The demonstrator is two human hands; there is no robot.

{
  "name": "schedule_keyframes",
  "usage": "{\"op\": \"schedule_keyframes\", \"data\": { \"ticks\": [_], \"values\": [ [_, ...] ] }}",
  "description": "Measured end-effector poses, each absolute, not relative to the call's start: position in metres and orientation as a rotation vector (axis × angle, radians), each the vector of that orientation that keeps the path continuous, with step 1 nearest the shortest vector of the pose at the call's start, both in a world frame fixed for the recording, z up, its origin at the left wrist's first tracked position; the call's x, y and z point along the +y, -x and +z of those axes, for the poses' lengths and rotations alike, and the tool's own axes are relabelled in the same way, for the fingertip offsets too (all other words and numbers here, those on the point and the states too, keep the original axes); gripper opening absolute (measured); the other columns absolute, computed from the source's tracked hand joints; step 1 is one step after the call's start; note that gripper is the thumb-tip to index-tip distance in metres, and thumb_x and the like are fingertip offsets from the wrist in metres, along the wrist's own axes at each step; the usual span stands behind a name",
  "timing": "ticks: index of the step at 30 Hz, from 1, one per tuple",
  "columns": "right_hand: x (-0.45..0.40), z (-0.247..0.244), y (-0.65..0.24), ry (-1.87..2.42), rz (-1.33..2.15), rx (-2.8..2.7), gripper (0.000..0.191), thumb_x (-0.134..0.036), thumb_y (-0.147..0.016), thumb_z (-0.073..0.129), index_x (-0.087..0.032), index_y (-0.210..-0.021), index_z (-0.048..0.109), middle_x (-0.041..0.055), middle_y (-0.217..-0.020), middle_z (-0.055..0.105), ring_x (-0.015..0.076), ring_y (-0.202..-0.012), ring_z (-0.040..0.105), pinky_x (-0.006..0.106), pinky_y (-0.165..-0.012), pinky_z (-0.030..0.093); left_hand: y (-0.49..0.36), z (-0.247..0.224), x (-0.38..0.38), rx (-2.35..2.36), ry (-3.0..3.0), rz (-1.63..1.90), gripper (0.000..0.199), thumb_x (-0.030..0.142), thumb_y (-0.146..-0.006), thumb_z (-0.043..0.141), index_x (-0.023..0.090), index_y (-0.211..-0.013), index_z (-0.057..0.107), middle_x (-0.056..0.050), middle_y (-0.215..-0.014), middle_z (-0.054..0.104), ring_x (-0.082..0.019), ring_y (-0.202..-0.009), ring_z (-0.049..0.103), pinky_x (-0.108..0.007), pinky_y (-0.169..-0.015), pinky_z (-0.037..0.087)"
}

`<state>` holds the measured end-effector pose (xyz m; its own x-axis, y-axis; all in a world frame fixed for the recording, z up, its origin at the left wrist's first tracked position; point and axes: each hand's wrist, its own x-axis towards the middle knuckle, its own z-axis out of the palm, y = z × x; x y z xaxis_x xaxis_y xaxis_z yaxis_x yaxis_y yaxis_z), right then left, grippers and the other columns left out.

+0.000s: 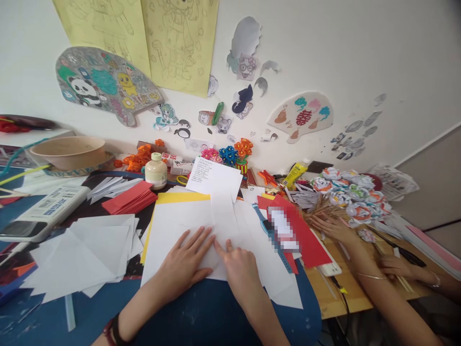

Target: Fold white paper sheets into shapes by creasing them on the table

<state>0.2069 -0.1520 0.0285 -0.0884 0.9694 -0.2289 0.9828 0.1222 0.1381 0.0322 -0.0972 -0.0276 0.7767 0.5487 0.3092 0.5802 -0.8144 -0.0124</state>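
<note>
White paper sheets (163,230) lie over yellow sheets in the middle of the blue table. My left hand (190,257) rests flat on the white paper with its fingers spread. Close to its right, my right hand (237,264) presses the paper with the index finger stretched forward and the other fingers curled. A narrow folded white strip (222,211) runs away from my fingertips toward a handwritten card (212,180). Neither hand shows anything gripped in it.
White squares (86,254) and red papers (129,198) lie left, near a glue bottle (156,172). A blue watch (268,226) and red envelopes (306,235) are right. Another person's hands (334,228) work beside paper flowers (355,192). A bowl (68,150) stands back left.
</note>
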Motion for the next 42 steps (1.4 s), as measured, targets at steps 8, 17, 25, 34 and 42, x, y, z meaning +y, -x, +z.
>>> {"op": "schedule_keyframes", "data": {
  "ticks": [8, 17, 25, 34, 42],
  "values": [
    [-0.149, 0.032, -0.211, -1.891, -0.086, 2.236, 0.062, -0.004, -0.082, 0.046, -0.029, -0.139, 0.043, 0.0136, -0.111, 0.067, 0.0228, -0.077, 0.068, 0.031, -0.064, 0.050, -0.038, -0.032, -0.103, -0.985, 2.880, -0.453, 0.071, 0.056, -0.091, 0.039, 0.023, -0.150, 0.018, -0.009, -0.153, 0.029, -0.026, -0.141, 0.026, -0.046, -0.114, 0.018],
    [-0.133, 0.048, -0.227, -1.755, -0.127, 2.386, 0.049, -0.001, -0.082, 0.045, -0.029, -0.119, 0.061, 0.0058, -0.078, 0.069, 0.0202, -0.073, 0.066, 0.026, -0.059, 0.039, -0.056, -0.039, -0.109, -1.130, 2.913, -0.407, 0.083, 0.057, -0.086, 0.048, 0.015, -0.150, 0.015, -0.012, -0.154, 0.023, -0.030, -0.142, 0.022, -0.054, -0.113, 0.017],
    [-0.126, 0.056, -0.243, -1.705, -0.298, 2.421, 0.051, 0.000, -0.071, 0.052, -0.031, -0.108, 0.068, 0.0033, -0.084, 0.071, 0.0205, -0.081, 0.063, 0.026, -0.061, 0.032, -0.076, -0.038, -0.111, -1.173, 2.921, -0.468, 0.101, 0.062, -0.078, 0.055, 0.012, -0.151, 0.006, -0.017, -0.155, 0.019, -0.032, -0.142, 0.021, -0.053, -0.113, 0.018],
    [-0.124, 0.052, -0.260, -1.717, -0.289, 2.418, 0.027, -0.006, -0.077, 0.049, -0.021, -0.083, 0.070, 0.0032, -0.073, 0.069, 0.0162, -0.068, 0.059, 0.028, -0.056, 0.023, -0.104, -0.034, -0.119, -1.190, 2.897, -0.525, 0.117, 0.061, -0.066, 0.068, 0.009, -0.150, 0.005, -0.020, -0.154, 0.017, -0.035, -0.142, 0.018, -0.055, -0.114, 0.015],
    [-0.133, 0.045, -0.261, -1.812, -0.282, 2.415, 0.028, -0.011, -0.086, 0.043, -0.020, -0.090, 0.070, 0.0039, -0.079, 0.070, 0.0162, -0.069, 0.057, 0.029, -0.059, 0.023, -0.119, -0.039, -0.125, -1.290, 2.948, -0.548, 0.121, 0.055, -0.061, 0.072, 0.008, -0.149, 0.004, -0.024, -0.153, 0.018, -0.039, -0.140, 0.020, -0.059, -0.110, 0.021]
  ]
}}
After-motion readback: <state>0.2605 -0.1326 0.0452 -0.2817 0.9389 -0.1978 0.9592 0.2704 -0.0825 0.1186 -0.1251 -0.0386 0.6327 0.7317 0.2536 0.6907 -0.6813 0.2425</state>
